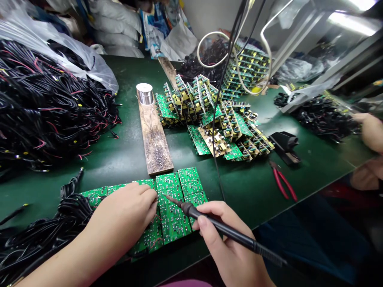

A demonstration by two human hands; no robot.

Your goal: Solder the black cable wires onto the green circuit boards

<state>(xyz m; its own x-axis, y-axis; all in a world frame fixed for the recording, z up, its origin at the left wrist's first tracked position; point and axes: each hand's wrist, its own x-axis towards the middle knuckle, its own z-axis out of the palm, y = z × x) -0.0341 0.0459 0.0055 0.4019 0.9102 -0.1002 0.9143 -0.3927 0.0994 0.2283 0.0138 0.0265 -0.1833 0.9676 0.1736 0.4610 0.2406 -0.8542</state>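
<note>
Green printed circuit boards, solder side up, laid edge to edge in a flat row at the near edge of the dark green table. Far left, heaped bundles of black cable, with a looser tangle against the row's left end. Left hand over the row, fingers curled close together, tips pressing down on one board (pinching something thin beneath, or not: cannot tell). Just right of those fingertips, the tip of a black pen-shaped soldering iron, touching or almost touching the same board. Right hand closed around the iron's grip like a pen, thumb on top. Further right, red-handled pliers lying on the table; at the far right edge, another person's hand. Likely risks: a burn to the left fingertips from the nearby tip, given a slip of either hand; a smeared or bridged joint, given a shift of the loosely laid boards under pressure.
</note>
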